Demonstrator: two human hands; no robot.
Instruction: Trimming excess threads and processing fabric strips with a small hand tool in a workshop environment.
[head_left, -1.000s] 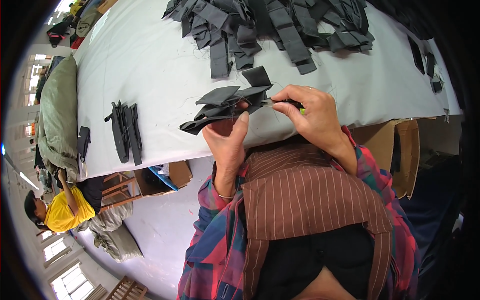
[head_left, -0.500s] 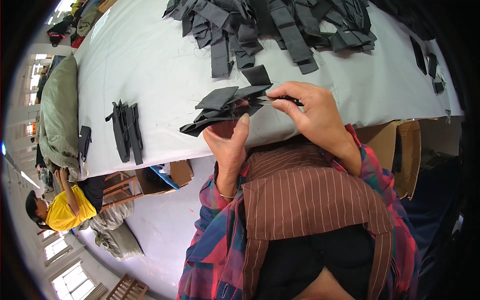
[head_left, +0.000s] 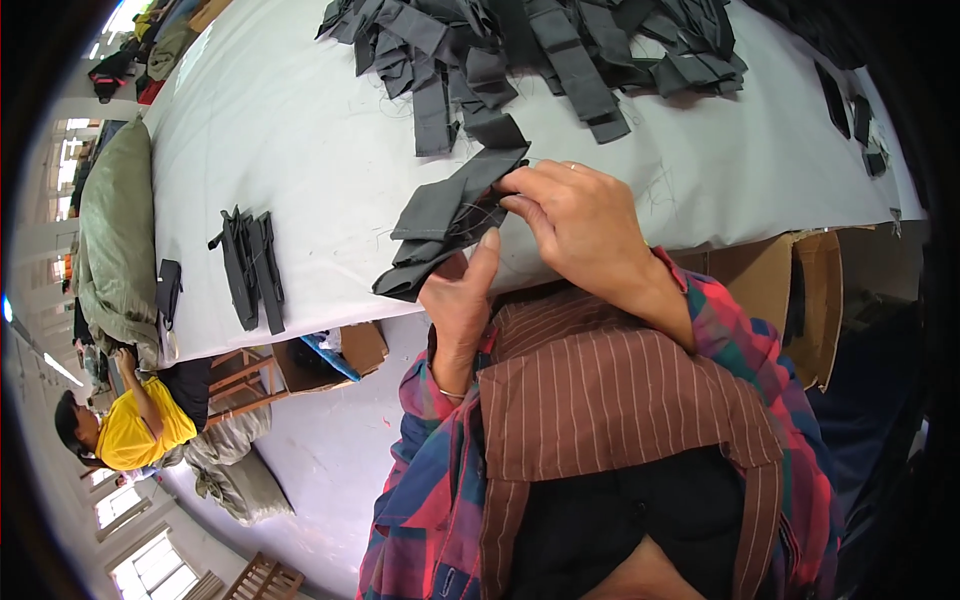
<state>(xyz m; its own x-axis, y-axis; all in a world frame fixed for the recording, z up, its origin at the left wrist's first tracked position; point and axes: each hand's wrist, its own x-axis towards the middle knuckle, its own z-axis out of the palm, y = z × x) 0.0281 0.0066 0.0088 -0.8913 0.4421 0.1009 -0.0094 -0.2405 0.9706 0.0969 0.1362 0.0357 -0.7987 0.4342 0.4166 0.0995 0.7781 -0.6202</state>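
My left hand (head_left: 462, 300) is closed, thumb on top, around a bunch of dark grey folded fabric strips (head_left: 440, 215) held just above the table's near edge. Loose threads hang from the strips. My right hand (head_left: 580, 215) presses its thumb and fingers together at the strips' right end, touching the fabric. The small thread snips seen in it a moment earlier are now mostly hidden by the fingers and cloth. A large heap of similar dark strips (head_left: 575, 60) lies on the table (head_left: 300, 130) beyond my hands.
A small stack of dark strips (head_left: 248, 265) lies to the left, near a single folded dark piece (head_left: 168, 290). A green-grey sack (head_left: 115, 220) stands at the table's left edge. An open cardboard box (head_left: 815, 305) is below right. A person in yellow (head_left: 150, 425) is at far left.
My right hand has shifted left and in against the strips, and the snips' blades have gone out of sight. The strips have tilted more upright in my left hand.
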